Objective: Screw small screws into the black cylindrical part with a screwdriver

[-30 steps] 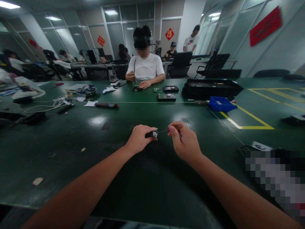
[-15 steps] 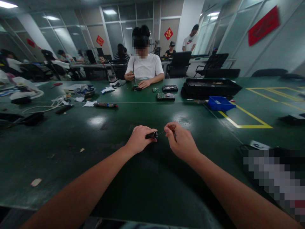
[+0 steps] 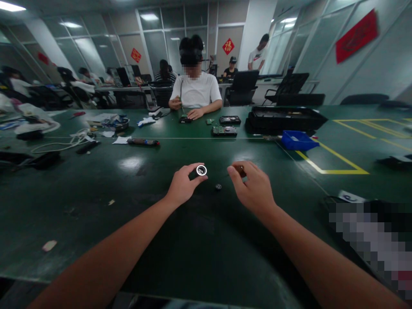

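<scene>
My left hand (image 3: 184,183) is closed around a small black cylinder with a bright silver rim (image 3: 201,170). Its round end faces me, and some detail shows inside the ring. To the right, my right hand (image 3: 253,183) grips a screwdriver by its amber-brown handle (image 3: 240,169); the fingers cover much of the handle, and the thin shaft can hardly be made out. A small round dark grey piece (image 3: 218,186) lies on the green table (image 3: 199,240) between my two hands, touching neither.
Across the table a person in a white shirt (image 3: 195,90) works on a small device. Hard drives (image 3: 224,131), a blue bin (image 3: 298,140) and a long black tray (image 3: 286,120) stand towards the back. A pen-shaped electric screwdriver (image 3: 143,142) and a white cable (image 3: 69,142) lie left.
The cylinder has turned so its rimmed end faces me. The small round piece now lies on the table between my hands. My right hand has moved right, taking the screwdriver away from the cylinder.
</scene>
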The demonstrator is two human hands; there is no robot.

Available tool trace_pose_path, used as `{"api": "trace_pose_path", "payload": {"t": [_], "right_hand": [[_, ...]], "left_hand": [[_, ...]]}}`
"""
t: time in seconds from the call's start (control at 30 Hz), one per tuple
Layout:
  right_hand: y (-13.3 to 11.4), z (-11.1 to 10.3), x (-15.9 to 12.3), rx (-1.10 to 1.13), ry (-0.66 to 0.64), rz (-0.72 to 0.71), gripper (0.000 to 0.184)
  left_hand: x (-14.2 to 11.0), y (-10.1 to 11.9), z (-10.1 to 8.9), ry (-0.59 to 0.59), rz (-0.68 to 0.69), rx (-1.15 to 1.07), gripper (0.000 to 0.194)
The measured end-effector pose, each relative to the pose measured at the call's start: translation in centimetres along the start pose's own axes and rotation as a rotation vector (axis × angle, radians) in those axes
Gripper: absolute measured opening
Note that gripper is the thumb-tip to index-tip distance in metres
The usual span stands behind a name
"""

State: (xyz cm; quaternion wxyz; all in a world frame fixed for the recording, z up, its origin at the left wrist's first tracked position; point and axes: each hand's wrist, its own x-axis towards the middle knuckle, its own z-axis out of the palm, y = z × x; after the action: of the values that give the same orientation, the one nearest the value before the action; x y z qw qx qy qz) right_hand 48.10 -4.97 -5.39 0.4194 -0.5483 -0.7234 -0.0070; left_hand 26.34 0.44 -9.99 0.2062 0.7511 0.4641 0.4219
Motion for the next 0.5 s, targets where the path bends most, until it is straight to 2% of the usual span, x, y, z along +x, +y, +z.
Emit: {"api": "trace_pose_path", "payload": {"t": [0.07,0.13,0.37,0.5], "right_hand": [[0.1,-0.2,0.2,-0.005,0.066,-0.034,0.022],[0.4,-0.3,0.5,-0.008,0.037,-0.034,0.019],[1.4,0.9,0.6,-0.180,-0.519,0.014,0.015],[1.9,2.1,0.6,-0.234,-0.616,-0.004,0.017]], "left_hand": [[0.1,-0.1,-0.1,0.011,-0.027,-0.038,0.041],[0.1,-0.1,-0.2,0.004,-0.040,-0.061,0.042],[-0.1,0.1,-0.2,-0.021,-0.017,-0.014,0.042],[-0.2,0.3,-0.3,-0.033,0.010,0.018,0.040]]}}
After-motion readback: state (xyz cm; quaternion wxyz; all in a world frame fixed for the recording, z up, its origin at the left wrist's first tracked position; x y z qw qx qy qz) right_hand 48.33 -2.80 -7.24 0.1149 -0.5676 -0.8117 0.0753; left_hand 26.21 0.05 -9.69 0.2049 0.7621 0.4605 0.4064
